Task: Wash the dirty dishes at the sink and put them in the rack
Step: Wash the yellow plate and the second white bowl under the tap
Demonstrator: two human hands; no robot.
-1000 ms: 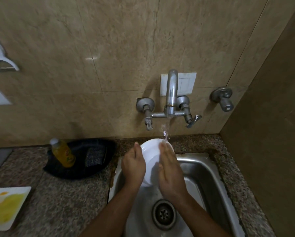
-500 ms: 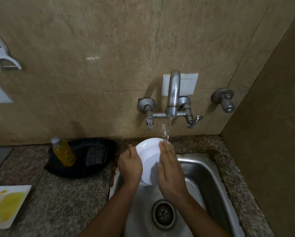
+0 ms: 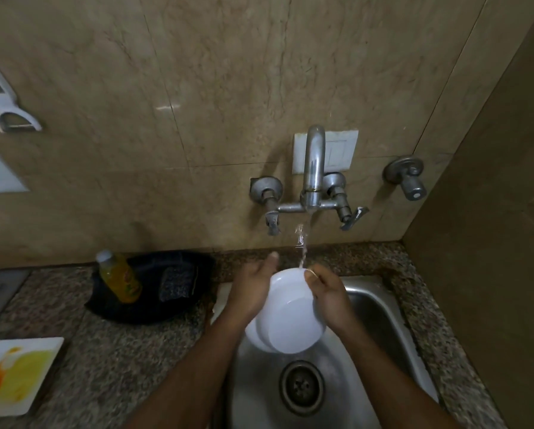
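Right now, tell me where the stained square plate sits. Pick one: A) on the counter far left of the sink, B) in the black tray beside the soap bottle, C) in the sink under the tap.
A: the square plate, smeared yellow and orange, lies on the granite counter at the far left, away from the sink.

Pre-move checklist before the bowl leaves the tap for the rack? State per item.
1. Both hands hold the white bowl: ok. Left hand cups its outer side, right hand grips the rim.
2. Bowl over the sink, so drips land inside: ok.
3. Bowl looks clean: ok on the visible face; hidden side cannot tell.
4. Tap off: not ok, the water runs onto the bowl's rim.
5. Rack located: cannot tell, none in view.
6. No dishes left: not ok, a stained square plate waits on the counter.
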